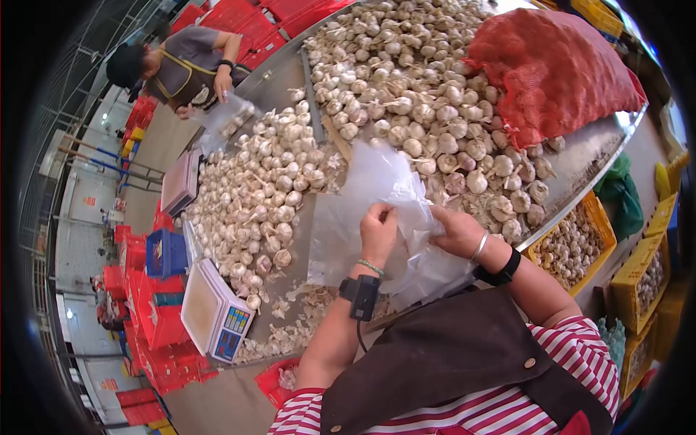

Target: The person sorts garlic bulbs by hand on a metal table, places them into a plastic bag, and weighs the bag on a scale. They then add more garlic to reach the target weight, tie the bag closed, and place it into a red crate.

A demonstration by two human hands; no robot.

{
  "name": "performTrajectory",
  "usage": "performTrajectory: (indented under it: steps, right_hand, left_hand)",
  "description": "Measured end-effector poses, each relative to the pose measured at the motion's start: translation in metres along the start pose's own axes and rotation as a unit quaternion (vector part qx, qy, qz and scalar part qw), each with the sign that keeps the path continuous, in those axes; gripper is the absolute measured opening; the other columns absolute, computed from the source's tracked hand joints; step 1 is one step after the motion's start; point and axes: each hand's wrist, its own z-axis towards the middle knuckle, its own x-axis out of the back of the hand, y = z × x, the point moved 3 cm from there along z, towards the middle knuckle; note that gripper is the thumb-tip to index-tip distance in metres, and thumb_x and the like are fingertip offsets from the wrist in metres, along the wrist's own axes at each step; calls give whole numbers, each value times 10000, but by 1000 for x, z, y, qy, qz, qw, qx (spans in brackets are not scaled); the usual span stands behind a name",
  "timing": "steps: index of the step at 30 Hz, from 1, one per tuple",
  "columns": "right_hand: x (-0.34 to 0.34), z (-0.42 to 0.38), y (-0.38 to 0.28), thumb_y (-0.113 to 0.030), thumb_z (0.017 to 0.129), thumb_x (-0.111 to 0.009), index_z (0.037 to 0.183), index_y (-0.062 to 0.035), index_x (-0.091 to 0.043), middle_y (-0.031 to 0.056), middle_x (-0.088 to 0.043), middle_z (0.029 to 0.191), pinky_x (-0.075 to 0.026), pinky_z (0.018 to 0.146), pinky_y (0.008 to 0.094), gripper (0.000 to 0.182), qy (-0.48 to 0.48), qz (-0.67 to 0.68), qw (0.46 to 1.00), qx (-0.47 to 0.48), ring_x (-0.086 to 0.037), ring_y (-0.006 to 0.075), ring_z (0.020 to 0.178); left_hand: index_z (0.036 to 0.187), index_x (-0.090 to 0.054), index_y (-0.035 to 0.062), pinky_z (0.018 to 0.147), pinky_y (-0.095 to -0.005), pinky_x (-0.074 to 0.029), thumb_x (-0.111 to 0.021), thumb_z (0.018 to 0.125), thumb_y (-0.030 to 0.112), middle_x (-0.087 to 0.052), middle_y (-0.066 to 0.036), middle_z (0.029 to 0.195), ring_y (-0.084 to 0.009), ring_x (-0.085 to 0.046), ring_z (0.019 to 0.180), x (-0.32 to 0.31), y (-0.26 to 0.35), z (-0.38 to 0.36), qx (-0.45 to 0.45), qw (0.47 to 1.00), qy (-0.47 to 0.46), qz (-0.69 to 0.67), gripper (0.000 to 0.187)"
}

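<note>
Clear plastic bags [380, 177] are between my two hands, over the near part of the metal table [303, 235]. My left hand [379, 230] has its fingers pinched on the plastic. On the right side of the bags, my right hand [458, 232] is closed on their edge, partly hidden by the film. More flat bags [330, 239] lie under my hands. Garlic bulbs [264, 170] are heaped to the left, and a larger heap of garlic [406, 65] lies beyond my hands.
A red mesh sack [551, 69] lies at the back right. Two scales [217, 312] stand along the left edge. A co-worker [192, 65] holds a bag of garlic at the upper left. Yellow crates [605, 225] with garlic are at the right, red crates [152, 304] at the left.
</note>
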Motion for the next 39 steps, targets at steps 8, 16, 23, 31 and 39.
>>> performTrajectory:
  steps: [8, 16, 23, 31, 39]
  right_hand:
    - [-10, 24, 15, -158, 708, -684, 1243, -66, -509, 239, -643, 981, -487, 815, 450, 570, -4, -17, 1000, 19, -607, 404, 954]
    - [8, 53, -32, -233, 677, -779, 1339, -49, -414, 230, -563, 1213, -453, 942, 448, 778, -20, -249, 968, -31, -559, 396, 1107]
    - [-74, 74, -99, -311, 642, -829, 1440, -80, -320, 233, -334, 1456, -240, 1098, 554, 974, -66, -282, 935, 206, -282, 407, 1371]
    - [-114, 88, -61, -386, 617, -825, 1420, -248, -398, 210, -284, 1500, -170, 1083, 641, 921, -293, -444, 807, 255, -212, 432, 1404]
    - [-38, 82, 9, -284, 645, -771, 1093, -347, -672, 82, -382, 1469, -216, 1081, 588, 463, -418, -423, 645, 480, -321, 326, 1374]
  left_hand:
    - [1168, -523, 7, 868, -428, -457, -640, 873, 285, -599, -173, 1086, -302, -582, 988, 111, -75, -44, -12, 900, 294, 322, 422]
    - [818, -609, 17, 702, -436, -469, -635, 833, 315, -651, -159, 811, -355, -623, 820, 113, -98, -66, 175, 933, 101, 296, 299]
    - [826, -539, 19, 726, -390, -427, -545, 913, 162, -525, -119, 800, -263, -514, 774, 148, -62, -102, 12, 942, 281, 184, 168]
    - [1134, -531, 78, 629, -344, -519, -522, 958, 270, -587, -72, 1007, -164, -599, 846, 309, -30, -235, 66, 753, 634, -164, 261]
    - [1187, -503, -19, 841, -429, -531, -473, 986, 306, -570, -156, 1154, -267, -591, 1051, 339, -60, -361, 51, 711, 657, -245, 384]
